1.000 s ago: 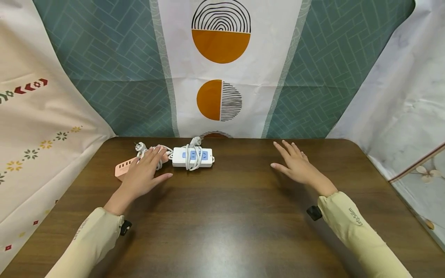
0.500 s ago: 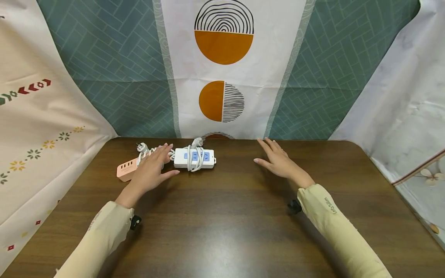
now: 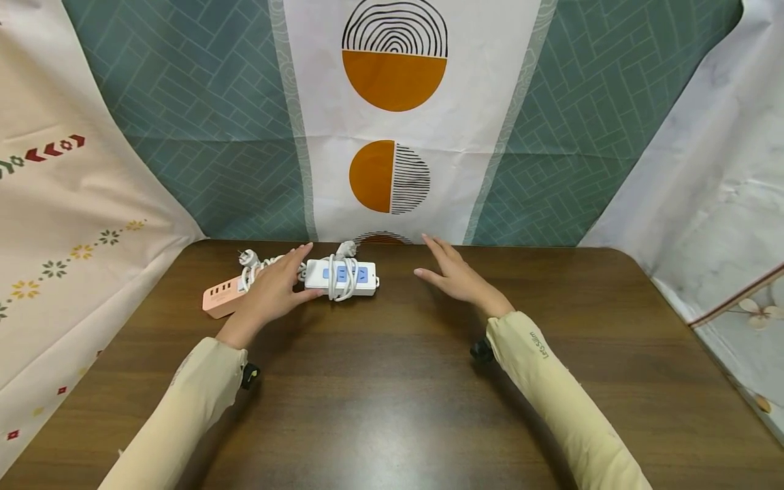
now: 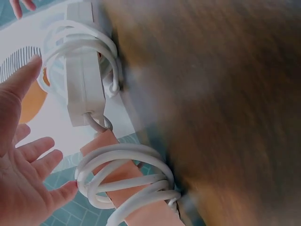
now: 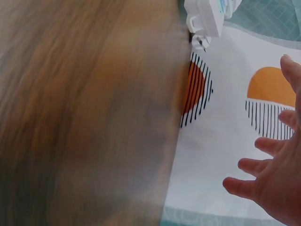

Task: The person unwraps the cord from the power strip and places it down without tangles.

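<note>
A white power strip (image 3: pixel 316 274) with blue socket faces lies near the table's back edge, its white cord (image 3: pixel 350 279) wound around it. Left of it is a pink power strip (image 3: pixel 222 297), also wrapped in white cord, with its plug (image 3: pixel 248 258) at the far side. My left hand (image 3: pixel 269 292) hovers with fingers extended over the pink strip and hides part of it; the thumb reaches toward the white strip's near left corner. In the left wrist view, the palm and spread fingers show beside both strips. To the right of the white strip, my right hand (image 3: pixel 456 275) is held in the air, fingers spread, holding nothing.
The brown wooden table (image 3: pixel 392 381) fills the foreground. Behind it hangs a green and white patterned cloth (image 3: pixel 245 136). A cream cloth (image 3: pixel 92 204) borders the left side and a marbled one (image 3: pixel 723 224) the right.
My right hand has moved left across the table toward the white power strip. My left hand has shifted a little right, uncovering more of the pink power strip. Both power strips stay in place.
</note>
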Action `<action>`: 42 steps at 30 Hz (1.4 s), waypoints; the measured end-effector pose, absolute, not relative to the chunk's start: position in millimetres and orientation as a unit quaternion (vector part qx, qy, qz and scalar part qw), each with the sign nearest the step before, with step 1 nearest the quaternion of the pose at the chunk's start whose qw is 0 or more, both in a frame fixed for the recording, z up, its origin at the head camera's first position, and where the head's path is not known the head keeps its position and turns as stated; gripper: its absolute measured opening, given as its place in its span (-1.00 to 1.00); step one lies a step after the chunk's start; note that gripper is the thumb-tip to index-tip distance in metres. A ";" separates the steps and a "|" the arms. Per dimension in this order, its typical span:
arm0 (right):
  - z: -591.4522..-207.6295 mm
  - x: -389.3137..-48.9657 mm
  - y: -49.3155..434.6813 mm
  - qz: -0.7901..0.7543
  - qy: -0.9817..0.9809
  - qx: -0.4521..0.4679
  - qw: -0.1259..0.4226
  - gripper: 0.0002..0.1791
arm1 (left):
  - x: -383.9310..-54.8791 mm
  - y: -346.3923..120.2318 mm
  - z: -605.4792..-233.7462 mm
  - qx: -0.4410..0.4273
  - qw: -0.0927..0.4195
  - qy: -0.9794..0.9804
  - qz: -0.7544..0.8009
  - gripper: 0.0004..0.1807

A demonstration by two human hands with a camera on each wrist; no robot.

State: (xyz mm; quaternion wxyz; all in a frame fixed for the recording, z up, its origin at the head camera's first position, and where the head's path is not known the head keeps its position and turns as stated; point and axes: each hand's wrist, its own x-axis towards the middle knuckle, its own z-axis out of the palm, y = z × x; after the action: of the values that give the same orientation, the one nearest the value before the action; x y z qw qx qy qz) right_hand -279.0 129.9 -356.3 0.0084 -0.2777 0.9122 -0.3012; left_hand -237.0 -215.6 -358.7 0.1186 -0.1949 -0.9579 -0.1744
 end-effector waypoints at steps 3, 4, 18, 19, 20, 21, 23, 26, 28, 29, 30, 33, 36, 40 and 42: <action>-359.6 -283.9 120.9 -0.323 0.902 -0.286 0.009 -0.20 | -240.7 -214.1 -357.2 -0.195 0.119 -0.958 -0.175 -0.03; -360.9 -285.3 118.3 -0.331 0.899 -0.286 0.012 -0.20 | -241.9 -213.5 -357.0 -0.194 0.119 -0.958 -0.174 -0.03; -379.1 -298.9 76.0 -0.389 0.882 -0.261 0.051 -0.20 | -256.3 -207.9 -357.3 -0.202 0.077 -0.960 -0.179 0.02; -380.0 -299.3 73.2 -0.395 0.879 -0.260 0.054 -0.20 | -257.0 -208.0 -357.2 -0.204 0.073 -0.959 -0.182 0.03; -380.8 -299.6 70.7 -0.403 0.876 -0.257 0.059 -0.21 | -258.0 -208.1 -357.2 -0.207 0.069 -0.958 -0.186 0.03; -381.6 -299.9 68.4 -0.414 0.872 -0.254 0.063 -0.21 | -259.1 -208.1 -357.1 -0.211 0.066 -0.957 -0.188 0.03; -382.2 -300.1 64.7 -0.433 0.864 -0.245 0.071 -0.22 | -261.4 -207.9 -356.8 -0.218 0.062 -0.955 -0.189 0.04; -383.2 -302.1 59.7 -0.466 0.848 -0.236 0.088 -0.23 | -264.4 -207.5 -356.6 -0.227 0.058 -0.955 -0.181 0.03; -384.0 -304.4 56.1 -0.475 0.842 -0.236 0.098 -0.24 | -265.6 -207.5 -356.0 -0.227 0.056 -0.957 -0.173 0.00; -384.5 -305.6 54.1 -0.474 0.841 -0.238 0.103 -0.24 | -266.2 -207.6 -355.8 -0.227 0.056 -0.958 -0.168 -0.02; -384.7 -306.3 52.1 -0.475 0.839 -0.241 0.111 -0.24 | -266.8 -207.8 -355.6 -0.226 0.056 -0.959 -0.164 -0.04; -385.9 -308.2 46.9 -0.467 0.839 -0.251 0.125 -0.22 | -269.4 -207.7 -354.9 -0.218 0.051 -0.962 -0.158 -0.07; -387.5 -309.0 42.3 -0.468 0.835 -0.256 0.136 -0.18 | -273.3 -206.8 -355.1 -0.211 0.035 -0.965 -0.153 -0.09; -390.5 -310.5 36.0 -0.486 0.821 -0.260 0.151 -0.16 | -276.6 -205.2 -354.9 -0.205 0.012 -0.968 -0.142 -0.15; -391.5 -311.1 33.3 -0.493 0.816 -0.257 0.159 -0.15 | -277.3 -204.3 -354.0 -0.203 0.008 -0.969 -0.138 -0.19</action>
State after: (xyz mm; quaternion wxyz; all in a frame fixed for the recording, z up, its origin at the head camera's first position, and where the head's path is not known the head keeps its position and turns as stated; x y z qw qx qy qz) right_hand -311.1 33.3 -391.5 0.1588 -0.2566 0.8158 -0.4933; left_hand -277.3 -204.3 -354.0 0.0082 -0.2029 -0.9694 -0.1378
